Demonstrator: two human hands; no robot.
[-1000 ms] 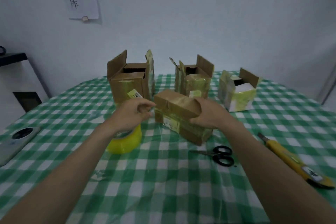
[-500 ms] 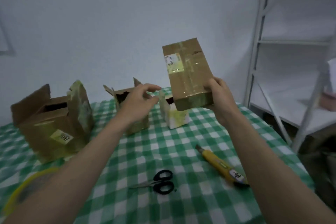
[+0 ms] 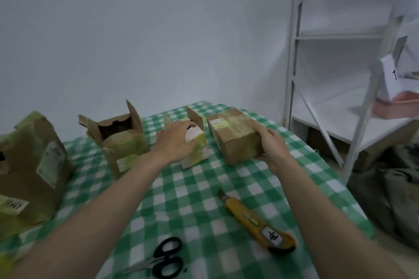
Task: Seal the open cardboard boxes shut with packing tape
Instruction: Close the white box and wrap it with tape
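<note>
Green-checked tablecloth (image 3: 204, 188) against a pale wall, white shelving (image 3: 317, 36) at the right.

From the left: a large open carton (image 3: 29, 165), then a smaller open carton (image 3: 120, 140). My left hand (image 3: 174, 140) rests over the small white open box (image 3: 195, 147), fingers curled on its top. Just beside it my right hand (image 3: 269, 142) grips the near end of the taped box (image 3: 235, 133), which sits on the cloth. Nearer me lie scissors (image 3: 167, 258) and a yellow utility knife (image 3: 258, 222).

Four cardboard boxes (image 3: 234, 135), one utility knife (image 3: 256, 222), one pair of scissors (image 3: 166, 258).
</note>
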